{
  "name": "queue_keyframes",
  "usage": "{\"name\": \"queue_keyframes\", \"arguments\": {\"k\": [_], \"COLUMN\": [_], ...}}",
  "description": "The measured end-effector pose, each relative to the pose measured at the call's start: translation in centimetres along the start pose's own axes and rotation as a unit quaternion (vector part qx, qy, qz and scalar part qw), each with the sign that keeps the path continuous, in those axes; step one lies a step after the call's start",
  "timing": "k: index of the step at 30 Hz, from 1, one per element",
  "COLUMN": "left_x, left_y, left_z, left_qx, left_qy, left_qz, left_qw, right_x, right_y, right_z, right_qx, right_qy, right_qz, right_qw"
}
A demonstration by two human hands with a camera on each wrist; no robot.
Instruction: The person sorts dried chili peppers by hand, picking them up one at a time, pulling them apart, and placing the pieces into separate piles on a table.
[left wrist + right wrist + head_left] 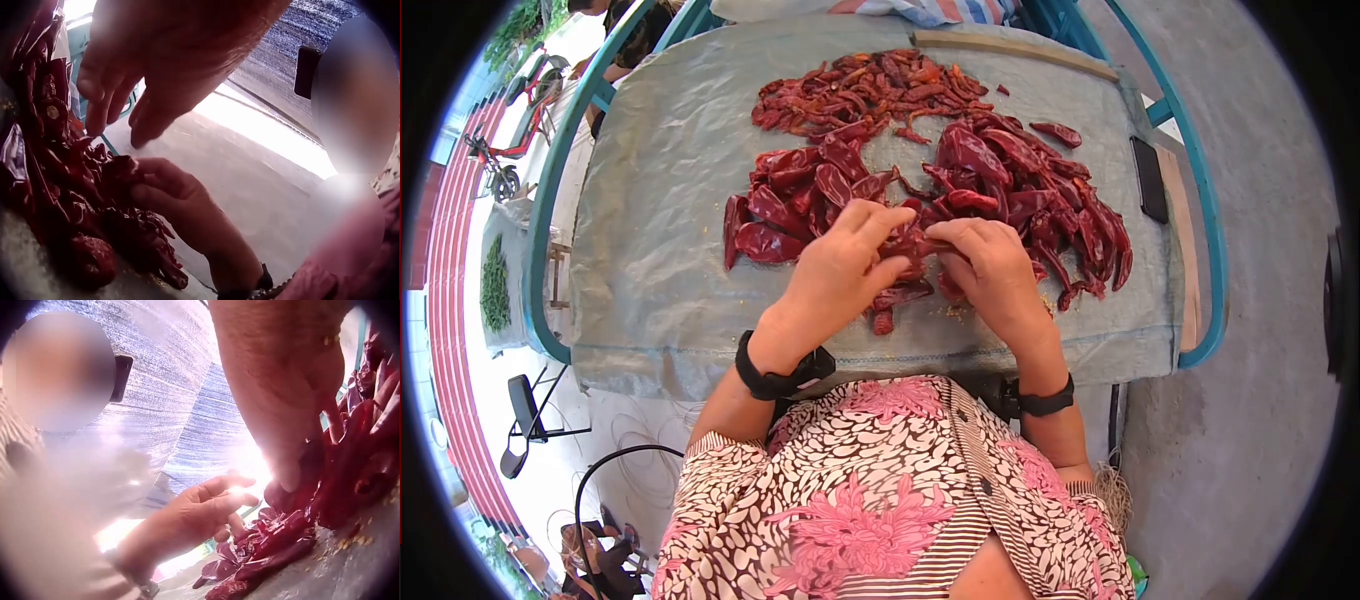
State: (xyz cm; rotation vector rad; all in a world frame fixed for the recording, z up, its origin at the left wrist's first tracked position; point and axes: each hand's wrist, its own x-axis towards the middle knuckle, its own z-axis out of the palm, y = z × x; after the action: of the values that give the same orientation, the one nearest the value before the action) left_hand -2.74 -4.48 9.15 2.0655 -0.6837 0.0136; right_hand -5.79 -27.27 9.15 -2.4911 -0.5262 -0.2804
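My right hand (992,275) pinches a dark red dried chili pepper (309,478) between thumb and fingers, low over the pile at the front of the table. Facing it from the left, my left hand (835,270) has its fingers loosely extended close to that pepper. In the right wrist view the left hand (194,515) shows a gap between thumb and fingers and nothing gripped. Loose peppers (900,293) lie beneath both hands. A heap of large glossy peppers (775,210) is to the left, and a bigger heap (1040,190) is to the right.
A third heap of smaller, more shrivelled peppers (870,90) lies at the back. Woven plastic sheeting (660,220) covers the table, inside a teal metal frame (1200,200). A black phone (1148,180) lies at the right edge. Yellow seeds (350,540) are scattered near the hands.
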Motion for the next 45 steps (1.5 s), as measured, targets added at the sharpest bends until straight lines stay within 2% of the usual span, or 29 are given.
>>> {"name": "queue_keyframes", "arguments": {"k": [2, 5, 6, 9, 11, 13, 14, 17, 19, 22, 24, 27, 28, 31, 35, 37, 38, 41, 43, 45], "left_x": [0.0, 0.2, 0.3, 0.4, 0.4, 0.8, 0.9, 0.7, 0.4, 0.1, -0.1, -0.1, -0.1, -0.1, 0.2, 0.3, 0.4, 0.3, 0.2, 0.2], "left_y": [0.3, -0.2, -0.4, -1.3, -1.8, -1.1, -0.8, -0.6, -0.5, -0.8, -0.1, -0.3, -0.4, -0.7, -1.7, -1.4, -0.9, -0.4, -0.8, -0.7], "left_z": [0.5, 0.7, 0.6, -0.3, -1.3, -1.6, -1.8, -1.7, -1.6, -1.1, -0.7, 0.1, 0.3, -0.3, -1.3, -1.8, -2.0, -1.9, -1.3, -0.7], "left_qx": [-0.049, 0.026, 0.022, 0.015, 0.015, 0.054, 0.073, 0.067, 0.051, 0.032, -0.002, 0.052, 0.063, 0.136, 0.172, 0.214, 0.279, 0.258, 0.191, 0.142], "left_qy": [-0.026, 0.013, 0.044, 0.121, 0.146, 0.215, 0.248, 0.23, 0.162, 0.09, 0.048, 0.032, 0.018, 0.031, 0.152, 0.21, 0.233, 0.227, 0.199, 0.155], "left_qz": [-0.006, 0.058, 0.035, -0.038, -0.088, -0.076, -0.071, -0.054, -0.061, -0.047, -0.061, 0.028, 0.012, 0.033, -0.004, -0.027, -0.01, 0.008, 0.016, 0.031], "left_qw": [0.998, 0.998, 0.998, 0.992, 0.985, 0.972, 0.963, 0.969, 0.984, 0.994, 0.997, 0.998, 0.998, 0.99, 0.973, 0.954, 0.932, 0.939, 0.961, 0.977], "right_x": [0.2, 0.3, 0.3, 0.6, 0.6, 0.5, 0.6, 0.9, 1.2, 1.3, 1.3, 1.2, 1.2, 1.0, 0.7, 0.3, 0.2, 0.2, 0.4, 0.7], "right_y": [-0.3, -1.4, -1.7, -1.6, -1.2, -0.6, -0.5, -0.5, -0.4, -0.5, -0.7, -1.1, -1.3, -1.6, -1.1, -1.2, -1.0, -0.9, -0.8, -0.6], "right_z": [0.0, 0.2, 0.3, 0.4, 0.9, 1.7, 2.2, 3.4, 3.6, 3.2, 3.1, 2.7, 2.6, 2.5, 2.5, 3.4, 3.6, 3.8, 3.2, 2.9], "right_qx": [0.056, 0.184, 0.233, 0.168, 0.071, -0.028, -0.042, -0.08, -0.101, -0.09, -0.045, 0.075, 0.123, 0.115, -0.04, -0.086, -0.09, -0.088, -0.069, -0.052], "right_qy": [0.029, 0.06, 0.066, 0.118, 0.091, 0.062, 0.058, 0.029, -0.007, -0.013, 0.018, 0.034, 0.034, 0.079, 0.023, -0.007, -0.015, -0.033, -0.034, 0.003], "right_qz": [0.006, 0.066, 0.094, 0.104, 0.036, -0.032, -0.036, -0.041, -0.033, -0.017, -0.006, 0.025, 0.036, 0.061, -0.002, -0.028, -0.027, -0.024, -0.02, -0.019], "right_qw": [0.998, 0.979, 0.966, 0.973, 0.993, 0.997, 0.997, 0.996, 0.994, 0.996, 0.999, 0.996, 0.991, 0.988, 0.999, 0.996, 0.995, 0.995, 0.997, 0.998]}}
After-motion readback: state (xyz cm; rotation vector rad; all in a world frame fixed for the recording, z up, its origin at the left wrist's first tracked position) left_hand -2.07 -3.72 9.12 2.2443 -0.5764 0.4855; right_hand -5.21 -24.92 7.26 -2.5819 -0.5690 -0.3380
